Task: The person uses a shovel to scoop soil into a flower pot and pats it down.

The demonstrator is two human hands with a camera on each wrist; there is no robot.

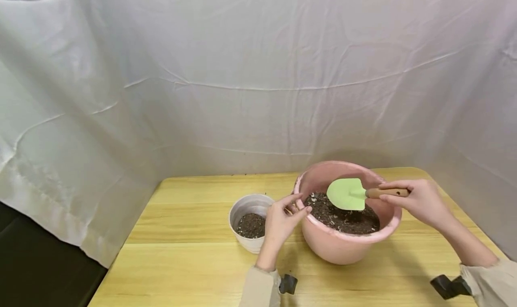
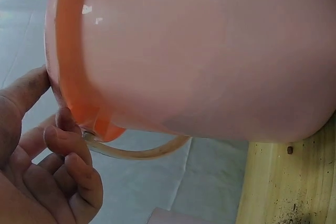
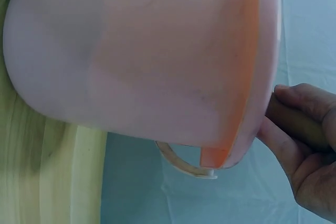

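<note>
A pink bucket (image 1: 343, 248) with dark soil stands on the wooden table (image 1: 181, 253). My left hand (image 1: 280, 224) grips its near-left rim, thumb on the rim and fingers curled by the handle mount; in the left wrist view the hand (image 2: 47, 171) is beside the bucket wall (image 2: 210, 51). My right hand (image 1: 420, 201) holds a green trowel (image 1: 345, 194) by its wooden handle, with the blade over the soil. In the right wrist view, the hand (image 3: 310, 156) grips the handle (image 3: 294, 121) next to the bucket (image 3: 131, 61).
A small white pot (image 1: 242, 203) holding some soil stands just left of the bucket. White cloth (image 1: 242, 73) hangs behind and on both sides of the table. A dark gap (image 1: 32, 262) lies beyond the table's left edge.
</note>
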